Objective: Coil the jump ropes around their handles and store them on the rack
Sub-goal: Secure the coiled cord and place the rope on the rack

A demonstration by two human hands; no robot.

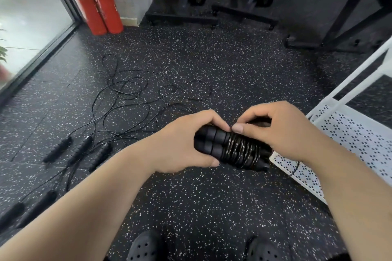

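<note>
My left hand (182,142) grips the left end of a pair of black jump rope handles (212,143) held side by side. Thin black rope (241,150) is coiled in many turns round their middle. My right hand (282,131) curls over the right end, thumb and fingers pinching the rope at the coil. A short loose tail of rope (296,168) hangs below my right wrist. More jump ropes (127,99) lie tangled on the floor to the left, with several black handles (81,150) near them. The white perforated rack (343,133) stands at the right.
Two red fire extinguishers (93,0) stand at the back left beside a glass door (31,19). Black equipment stands (244,15) line the far wall. My black clogs (144,248) show at the bottom on the speckled rubber floor (212,197).
</note>
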